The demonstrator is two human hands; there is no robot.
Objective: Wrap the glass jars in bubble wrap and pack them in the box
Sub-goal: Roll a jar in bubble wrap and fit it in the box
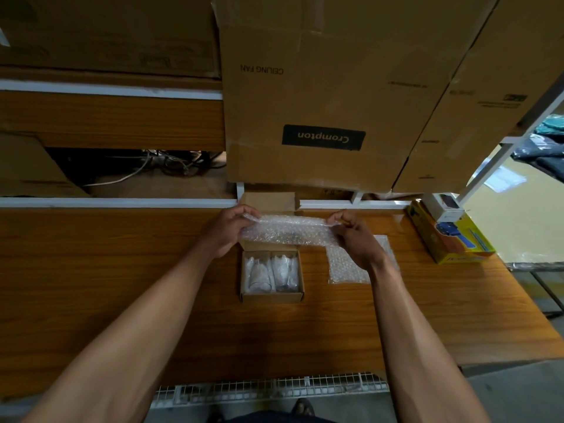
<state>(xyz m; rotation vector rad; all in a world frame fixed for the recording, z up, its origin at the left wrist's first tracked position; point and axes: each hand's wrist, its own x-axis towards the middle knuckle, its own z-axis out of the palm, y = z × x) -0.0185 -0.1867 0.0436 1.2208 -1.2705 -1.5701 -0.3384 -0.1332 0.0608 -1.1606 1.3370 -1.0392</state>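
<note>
Two bare arms reach forward over a wood-grain bench (122, 285), its far edge trimmed by a white rail (116, 203). Behind the rail stand large brown cartons; the nearest carton (320, 96) carries upside-down print and a black label. To the left, a dark gap under a wooden shelf (113, 120) holds tangled cables (164, 163). At the bench's right end sits a yellow-and-blue package (451, 239) with a small white box (445, 207) resting on its far end. White wire mesh (268, 387) shows below the near edge of the bench.

A small cardboard box (271, 297) lies open in the middle of the bench, its lid flap (268, 201) standing up on the far side. Inside it, side by side, lie two glass jars (271, 273) in clear wrap, filling the near part of the box. A flat sheet of bubble wrap (351, 264) lies on the bench just right of the box, partly under the right forearm.

The left hand (227, 230) and right hand (357, 239) each pinch one end of a long bubble-wrap bundle (287, 232), held level above the far part of the box. Whether a jar is inside the bundle cannot be told.
</note>
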